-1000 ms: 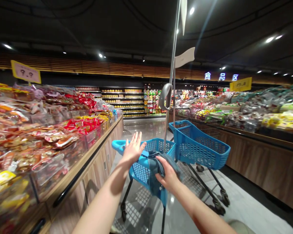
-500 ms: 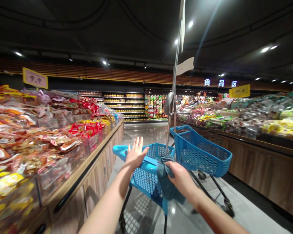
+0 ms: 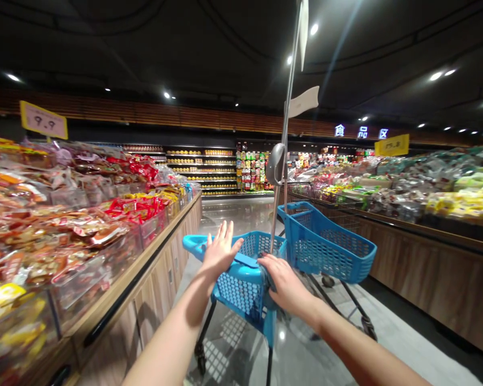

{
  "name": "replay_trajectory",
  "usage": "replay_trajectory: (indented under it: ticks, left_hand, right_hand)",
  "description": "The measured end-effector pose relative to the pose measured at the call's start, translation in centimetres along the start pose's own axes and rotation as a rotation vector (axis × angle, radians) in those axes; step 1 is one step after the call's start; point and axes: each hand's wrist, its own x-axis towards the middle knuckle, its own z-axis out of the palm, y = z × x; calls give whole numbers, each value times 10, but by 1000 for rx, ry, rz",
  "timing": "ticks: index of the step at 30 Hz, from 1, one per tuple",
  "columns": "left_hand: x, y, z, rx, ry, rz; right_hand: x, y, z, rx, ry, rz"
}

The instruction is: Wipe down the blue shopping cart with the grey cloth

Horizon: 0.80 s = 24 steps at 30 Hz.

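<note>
A blue shopping cart [image 3: 241,295] stands right in front of me, with a hole-patterned plastic basket. My left hand [image 3: 222,251] lies on its handle area, fingers stretched out and held together, nothing in them. At the right end of the handle, my right hand [image 3: 279,279] curls over a dark grey-blue cloth [image 3: 268,276], pressing it on the blue plastic. Most of the cloth is hidden beneath the fingers and palm. Just beyond to the right is a second blue cart [image 3: 330,252].
Metal poles [image 3: 279,214] rise by the carts, carrying a grey scoop-shaped object [image 3: 276,164] and white tags. Packaged snacks fill the left counter [image 3: 153,300]. Another goods counter [image 3: 426,273] runs along the right. Stocked shelves [image 3: 201,166] line the back wall.
My right hand has shifted slightly left and flattened over the handle's end. The cloth, which hung down below it, is now mostly covered. My left hand stays on the handle.
</note>
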Motion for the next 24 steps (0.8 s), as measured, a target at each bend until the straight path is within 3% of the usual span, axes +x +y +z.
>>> replay_trajectory:
  ticks: [4, 8, 10, 12, 15, 17, 20, 22, 24]
  left_hand:
    - [-1, 2, -5, 9, -19, -26]
    - [-4, 1, -5, 9, 2, -10]
    - [-4, -2, -4, 5, 5, -4]
    - [-4, -6, -6, 8, 5, -6]
    - [-4, -16, -9, 20, 9, -26]
    - [-4, -22, -10, 22, 12, -29]
    - [-4, -26, -9, 21, 10, 4]
    - [-5, -23, -8, 21, 16, 23]
    - [-6, -18, -7, 16, 25, 24]
  right_hand:
    - [-5, 0, 21, 63, 36, 20]
    - [-10, 2, 19, 99, 167, 101]
    - [-12, 3, 16, 83, 165, 148]
    - [-15, 9, 11, 4, 62, 193]
    - [-26, 30, 2, -173, -251, 296]
    - [-35, 47, -6, -197, -302, 356]
    - [-41, 53, -13, -79, 27, 363]
    - [-38, 38, -12, -2, 247, 326]
    - [-31, 15, -3, 49, 274, 213]
